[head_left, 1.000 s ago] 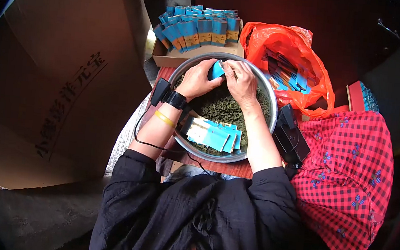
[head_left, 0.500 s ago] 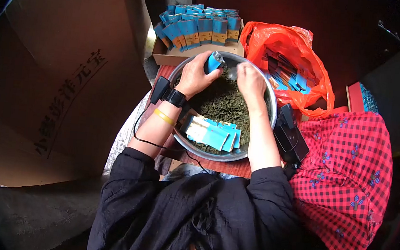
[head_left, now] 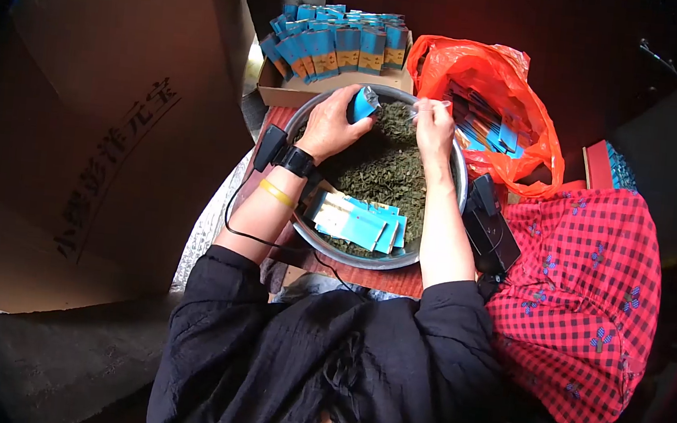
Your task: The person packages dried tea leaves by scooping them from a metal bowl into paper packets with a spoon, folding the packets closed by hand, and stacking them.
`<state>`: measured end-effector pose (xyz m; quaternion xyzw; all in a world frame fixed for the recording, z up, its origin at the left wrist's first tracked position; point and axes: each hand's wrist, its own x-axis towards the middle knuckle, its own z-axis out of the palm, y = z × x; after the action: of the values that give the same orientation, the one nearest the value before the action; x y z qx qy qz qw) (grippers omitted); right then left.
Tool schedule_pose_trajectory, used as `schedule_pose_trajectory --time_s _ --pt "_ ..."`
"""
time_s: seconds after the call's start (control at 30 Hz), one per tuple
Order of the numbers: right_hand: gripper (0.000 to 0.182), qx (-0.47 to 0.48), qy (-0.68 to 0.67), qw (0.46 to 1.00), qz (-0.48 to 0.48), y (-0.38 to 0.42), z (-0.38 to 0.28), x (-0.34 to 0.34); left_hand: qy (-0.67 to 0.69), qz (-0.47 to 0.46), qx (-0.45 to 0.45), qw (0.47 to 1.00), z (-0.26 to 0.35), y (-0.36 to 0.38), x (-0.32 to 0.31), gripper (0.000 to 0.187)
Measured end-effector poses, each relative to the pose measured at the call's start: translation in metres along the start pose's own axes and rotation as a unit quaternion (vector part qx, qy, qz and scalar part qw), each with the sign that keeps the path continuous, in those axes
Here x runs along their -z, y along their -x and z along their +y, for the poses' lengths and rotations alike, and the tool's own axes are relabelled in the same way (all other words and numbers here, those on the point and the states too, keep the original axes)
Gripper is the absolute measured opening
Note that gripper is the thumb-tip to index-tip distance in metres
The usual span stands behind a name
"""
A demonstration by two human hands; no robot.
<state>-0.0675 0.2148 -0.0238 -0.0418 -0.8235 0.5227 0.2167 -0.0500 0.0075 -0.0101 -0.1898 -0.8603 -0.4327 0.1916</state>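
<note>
My left hand [head_left: 334, 126] is wrapped round a small blue packet [head_left: 364, 105], held upright over the left inner side of a metal basin [head_left: 296, 222]. The packet's silvery top edge shows. Dark green dried leaves [head_left: 383, 163] fill the basin. Over its right far rim, my right hand [head_left: 436, 131] is closed on a small pale, shiny spoon [head_left: 416, 110], mostly hidden by the fingers. Several flat blue-and-cream packets [head_left: 358, 223] lie on the leaves at the near side, below both hands.
Behind the basin stands a cardboard tray [head_left: 284, 94] packed with upright blue packets [head_left: 329, 45]. To the right sits an open red plastic bag [head_left: 542, 141] holding more packets. A checked red cloth [head_left: 580, 305] lies at right; a big carton [head_left: 78, 148] rises at left.
My right hand has moved from above the leaves beside the packet, rightward and slightly up to the basin's right rim. My left hand stays with its packet almost in place.
</note>
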Motion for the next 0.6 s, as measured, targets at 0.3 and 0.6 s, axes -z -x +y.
schedule_pose_trajectory --time_s 0.3,0.6 --pt "0.021 0.304 0.023 0.952 0.000 0.021 -0.030 -0.015 -0.013 -0.036 -0.024 0.999 -0.003 0.001 -0.002 0.060" --pt "0.022 0.333 0.065 0.941 0.000 0.023 -0.029 -0.017 -0.014 -0.057 -0.040 0.998 -0.003 -0.001 -0.001 0.059"
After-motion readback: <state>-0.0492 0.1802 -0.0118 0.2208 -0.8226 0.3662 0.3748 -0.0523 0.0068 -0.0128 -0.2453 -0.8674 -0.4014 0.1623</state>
